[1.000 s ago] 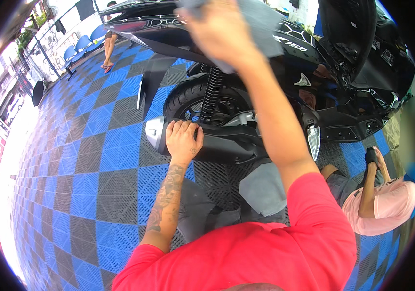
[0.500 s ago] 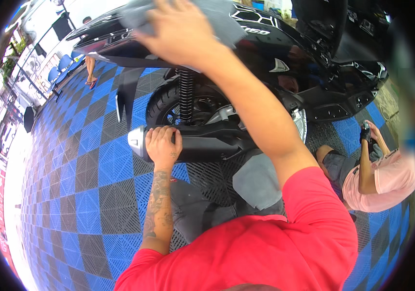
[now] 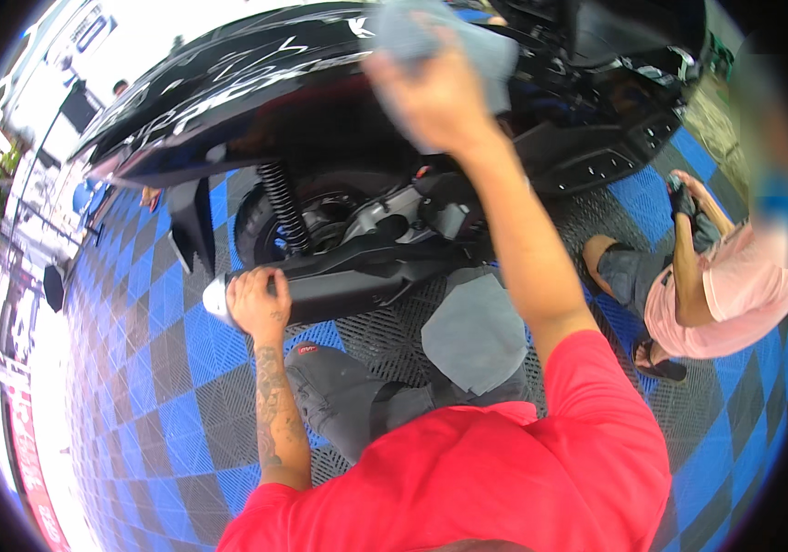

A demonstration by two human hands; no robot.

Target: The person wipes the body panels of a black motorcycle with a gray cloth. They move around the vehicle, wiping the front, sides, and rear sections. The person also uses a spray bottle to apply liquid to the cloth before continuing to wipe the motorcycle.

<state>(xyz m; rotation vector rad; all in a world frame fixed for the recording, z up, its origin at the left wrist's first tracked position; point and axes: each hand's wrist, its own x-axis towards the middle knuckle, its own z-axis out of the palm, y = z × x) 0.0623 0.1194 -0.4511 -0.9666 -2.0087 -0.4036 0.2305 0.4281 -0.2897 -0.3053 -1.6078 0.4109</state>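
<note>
My right hand point(image 3: 440, 97), somewhat blurred, presses a grey cloth point(image 3: 493, 57) against the glossy black side panel point(image 3: 311, 115) of a scooter. The cloth bunches under the palm and hangs past the fingers. My left hand point(image 3: 260, 299) grips the silver-tipped end of the black exhaust muffler point(image 3: 343, 281), its fingers curled over the top. Behind the muffler are the rear wheel point(image 3: 251, 225) and a black coil shock absorber point(image 3: 283, 207). A second grey cloth point(image 3: 475, 333) lies spread over my right knee.
On the right a person in a pink shirt point(image 3: 721, 294) sits low beside the scooter, holding something small and dark. Blue and black grid tiles point(image 3: 168, 368) cover the floor. A black mudguard point(image 3: 191, 225) juts out behind the wheel. Blue chairs point(image 3: 90, 198) stand at the far left.
My right hand and its cloth have moved right and slightly down along the scooter's side. The left hand stays on the muffler. The whole view has shifted.
</note>
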